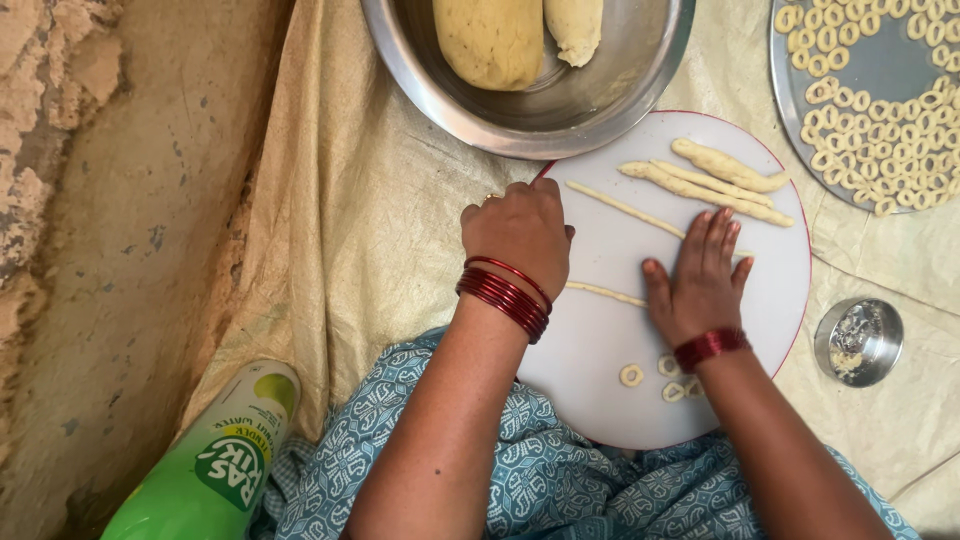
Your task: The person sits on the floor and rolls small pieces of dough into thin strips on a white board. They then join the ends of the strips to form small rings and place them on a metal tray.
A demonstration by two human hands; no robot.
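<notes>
The right hand [700, 275] lies flat, fingers spread, pressing on a thin dough rope [625, 209] that crosses the round white board [600, 340]. The left hand [520, 225] rests curled at the board's left edge, holding nothing that shows. A shorter dough strip [605, 293] lies between the hands. Beyond the fingers sit three thicker dough rolls [715, 180]. Three small dough rings [660, 378] lie near the right wrist. A steel bowl [600, 100] holding two dough lumps [490, 40] overlaps the board's top. A tray [870, 60] of many rings, a small steel cup [858, 341] and a green bottle [215, 465] lie around on cloth.
</notes>
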